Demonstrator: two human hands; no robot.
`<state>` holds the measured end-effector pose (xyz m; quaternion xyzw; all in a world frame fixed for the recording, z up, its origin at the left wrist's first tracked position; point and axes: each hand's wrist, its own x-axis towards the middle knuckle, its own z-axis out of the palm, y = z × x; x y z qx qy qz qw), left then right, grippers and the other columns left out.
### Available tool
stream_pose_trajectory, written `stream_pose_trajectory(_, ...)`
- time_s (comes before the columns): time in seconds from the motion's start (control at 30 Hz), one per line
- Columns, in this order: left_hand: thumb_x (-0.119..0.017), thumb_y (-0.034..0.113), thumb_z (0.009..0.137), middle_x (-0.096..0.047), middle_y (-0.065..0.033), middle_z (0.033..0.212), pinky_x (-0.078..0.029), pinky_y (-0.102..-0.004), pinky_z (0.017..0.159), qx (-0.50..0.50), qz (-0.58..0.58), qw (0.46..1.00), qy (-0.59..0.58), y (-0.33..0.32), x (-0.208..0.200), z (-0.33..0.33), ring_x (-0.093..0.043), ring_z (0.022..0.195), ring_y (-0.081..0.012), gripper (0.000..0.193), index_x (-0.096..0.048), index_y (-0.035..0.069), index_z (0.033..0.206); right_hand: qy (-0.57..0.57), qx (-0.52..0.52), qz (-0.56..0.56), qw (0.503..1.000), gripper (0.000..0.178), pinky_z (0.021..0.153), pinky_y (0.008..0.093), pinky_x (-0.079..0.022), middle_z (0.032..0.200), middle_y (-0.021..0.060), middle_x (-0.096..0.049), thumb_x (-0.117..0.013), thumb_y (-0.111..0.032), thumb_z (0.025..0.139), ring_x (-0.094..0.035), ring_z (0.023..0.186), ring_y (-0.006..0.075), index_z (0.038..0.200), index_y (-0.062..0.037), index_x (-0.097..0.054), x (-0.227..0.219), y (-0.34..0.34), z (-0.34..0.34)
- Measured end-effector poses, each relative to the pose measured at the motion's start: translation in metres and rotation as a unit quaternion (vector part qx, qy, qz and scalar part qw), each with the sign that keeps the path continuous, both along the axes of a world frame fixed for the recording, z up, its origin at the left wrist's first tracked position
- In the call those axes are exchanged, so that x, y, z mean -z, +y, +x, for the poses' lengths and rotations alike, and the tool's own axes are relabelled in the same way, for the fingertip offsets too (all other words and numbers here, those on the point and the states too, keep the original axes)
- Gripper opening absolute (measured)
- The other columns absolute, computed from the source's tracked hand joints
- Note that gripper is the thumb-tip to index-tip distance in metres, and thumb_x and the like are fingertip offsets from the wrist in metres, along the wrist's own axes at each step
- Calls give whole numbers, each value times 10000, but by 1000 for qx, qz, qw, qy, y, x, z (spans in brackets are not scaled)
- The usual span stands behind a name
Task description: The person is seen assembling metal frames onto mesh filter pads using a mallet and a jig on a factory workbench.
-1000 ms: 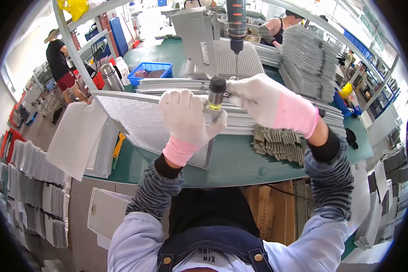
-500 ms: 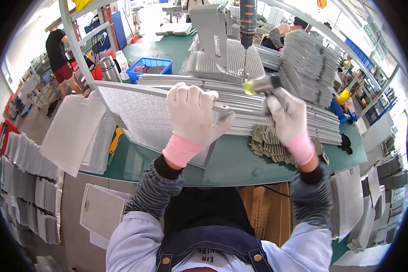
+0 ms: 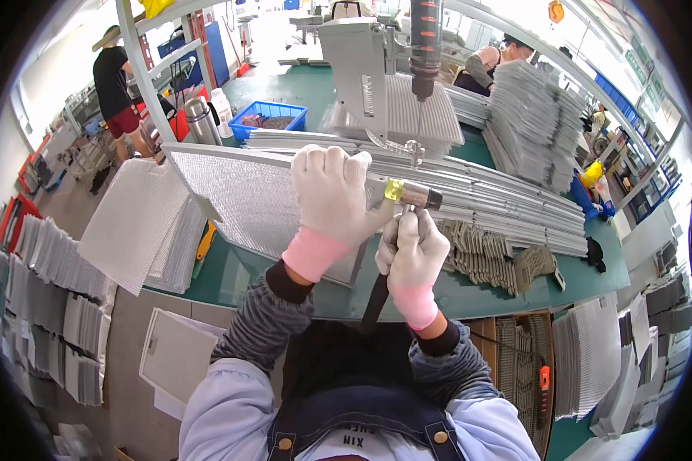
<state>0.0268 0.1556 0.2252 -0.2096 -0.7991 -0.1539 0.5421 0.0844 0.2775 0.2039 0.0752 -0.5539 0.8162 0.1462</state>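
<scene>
A silver mesh panel with metal edging slants over the bench's left half. My left hand, in a white glove with a pink cuff, is closed over the panel's upper right edge. My right hand, gloved alike, grips a hammer by its dark handle. The hammer's yellow face is at the end of the edging, beside my left thumb; whether they touch I cannot tell. Right of my right hand lies a row of grey corner pieces.
Long metal strips lie across the green bench. Behind stand a drill-like machine, a blue basket, a thermos and tall mesh stacks. More mesh sheets lean at left. Two people are farther back.
My right hand has come left and nearer to me, bringing the hammer's yellow face to the panel's edge. My left hand keeps its hold. The whole view has shifted slightly.
</scene>
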Motion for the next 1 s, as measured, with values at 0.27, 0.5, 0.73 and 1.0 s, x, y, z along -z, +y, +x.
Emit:
stream_pose_trajectory(0.27, -686, 414, 665, -469, -105, 780, -340, -444, 732, 2, 9, 999, 43, 5, 5, -6, -466, 768, -301, 440, -573, 49, 884, 170, -13, 425, 889, 226, 512, 238, -418, 654, 28, -519, -510, -145, 979, -470, 548, 65, 1115, -8, -628, -44, 73, -21)
stream_pose_trajectory(0.5, -703, 351, 644, -443, -97, 777, -339, -439, 717, 17, 22, 997, 75, 6, 6, -10, -445, 744, -287, 381, -543, 65, 838, 246, -56, 591, 766, 248, 544, 298, -438, 582, 85, -450, -506, -119, 952, -465, 518, 174, 1153, -29, -620, -140, 69, -45)
stream_pose_trajectory(0.73, -708, 353, 638, -430, -92, 783, -348, -448, 736, 17, 20, 998, 56, -3, 6, 2, -446, 765, -290, 409, -560, 66, 889, 160, -33, 552, 818, 224, 522, 314, -443, 610, 95, -535, -489, -94, 950, -509, 501, 226, 1117, -69, -636, -2, 106, -47)
stream_pose_trajectory(1.0, -721, 330, 631, -438, -80, 798, -367, -446, 752, 40, 28, 998, 46, -4, 1, 15, -453, 782, -281, 409, -564, 76, 910, 176, -95, 718, 667, 222, 646, 427, -531, 799, 182, -644, -574, -220, 900, -639, 708, 360, 817, -23, -633, 78, 146, -86)
